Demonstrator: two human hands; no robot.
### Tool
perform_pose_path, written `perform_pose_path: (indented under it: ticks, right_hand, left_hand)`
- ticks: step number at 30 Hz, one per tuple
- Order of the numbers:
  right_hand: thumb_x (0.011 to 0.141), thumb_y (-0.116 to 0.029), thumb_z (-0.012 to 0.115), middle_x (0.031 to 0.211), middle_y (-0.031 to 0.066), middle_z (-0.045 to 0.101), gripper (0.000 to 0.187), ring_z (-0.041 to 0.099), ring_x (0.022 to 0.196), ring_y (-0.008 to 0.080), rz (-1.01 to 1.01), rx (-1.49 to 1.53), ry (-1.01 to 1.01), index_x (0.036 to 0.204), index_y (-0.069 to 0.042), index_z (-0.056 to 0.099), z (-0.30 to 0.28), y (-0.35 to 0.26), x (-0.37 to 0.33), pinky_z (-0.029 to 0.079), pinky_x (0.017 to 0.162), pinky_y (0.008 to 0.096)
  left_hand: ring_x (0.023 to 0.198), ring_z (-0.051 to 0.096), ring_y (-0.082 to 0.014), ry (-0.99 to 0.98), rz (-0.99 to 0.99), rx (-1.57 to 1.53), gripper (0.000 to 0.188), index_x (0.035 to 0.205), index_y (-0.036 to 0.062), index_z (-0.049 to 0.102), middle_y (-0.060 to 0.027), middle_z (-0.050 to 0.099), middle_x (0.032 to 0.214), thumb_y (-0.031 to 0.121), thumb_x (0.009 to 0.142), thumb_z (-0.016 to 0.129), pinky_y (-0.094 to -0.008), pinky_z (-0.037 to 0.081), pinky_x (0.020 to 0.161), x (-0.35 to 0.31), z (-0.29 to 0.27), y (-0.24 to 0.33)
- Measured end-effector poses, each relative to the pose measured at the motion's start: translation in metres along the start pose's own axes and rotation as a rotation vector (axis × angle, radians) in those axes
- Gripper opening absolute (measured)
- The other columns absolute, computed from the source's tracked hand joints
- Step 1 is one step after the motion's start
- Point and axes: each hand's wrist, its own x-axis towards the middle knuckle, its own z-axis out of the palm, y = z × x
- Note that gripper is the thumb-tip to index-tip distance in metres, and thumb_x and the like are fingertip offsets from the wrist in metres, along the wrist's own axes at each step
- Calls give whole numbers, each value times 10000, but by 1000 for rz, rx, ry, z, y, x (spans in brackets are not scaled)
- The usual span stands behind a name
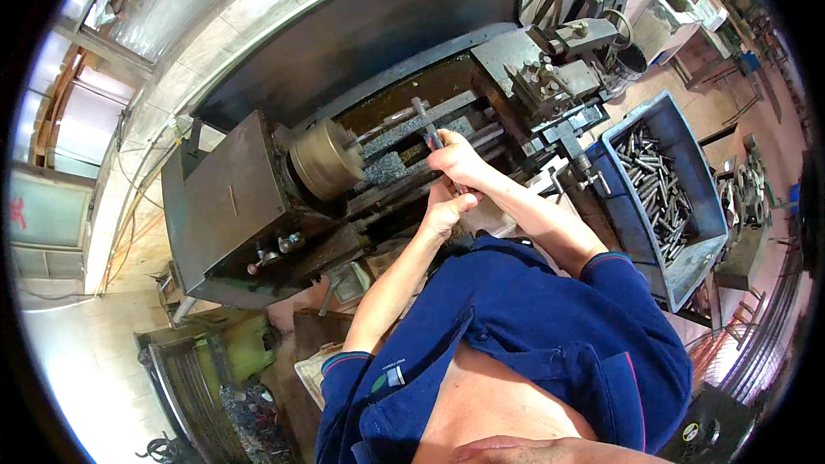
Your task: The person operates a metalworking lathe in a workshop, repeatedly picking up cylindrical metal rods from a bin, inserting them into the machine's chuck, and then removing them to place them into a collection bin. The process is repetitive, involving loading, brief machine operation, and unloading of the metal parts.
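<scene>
A dark metal bar point(427, 125) slants across the lathe bed, its far end pointing away from me. My right hand point(455, 161) is closed around its middle. Closer to my body, my left hand point(447, 210) is wrapped around the near end, just below the right hand. The fingers hide much of that end, so its shape cannot be told. Beyond and left of the hands is the round lathe chuck point(326, 159), with a thin rod point(382, 125) reaching from it toward the bar's far end. Metal shavings point(384, 169) lie beneath, on the bed.
To the right stands a blue crate point(718, 228) filled with several dark metal rods. The tool carriage point(550, 90) sits right of the hands. The lathe's headstock point(228, 198) with its levers is on the left, and a dark splash guard point(369, 34) rises behind.
</scene>
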Motion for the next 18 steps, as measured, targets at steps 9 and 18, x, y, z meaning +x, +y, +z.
perform_pose_path:
  ticks: [9,18]
  right_hand:
    - [609,12,508,812,21,525,344,499,729,117,-236,445,80,950,-37,518,-28,18,-44,402,660,229]
    - [636,33,495,924,82,615,425,592,811,167,-329,559,241,1055,-6,553,-62,46,-107,481,752,302]
  left_hand:
    - [726,526,-139,144,252,807,712,1076,7,450,-41,530,833,169,476,797,-265,451,658,0,16,-6]
    - [943,480,-345,-8,414,1156,823,1116,-11,428,-176,474,1014,306,441,775,-419,425,792,-17,54,-25]
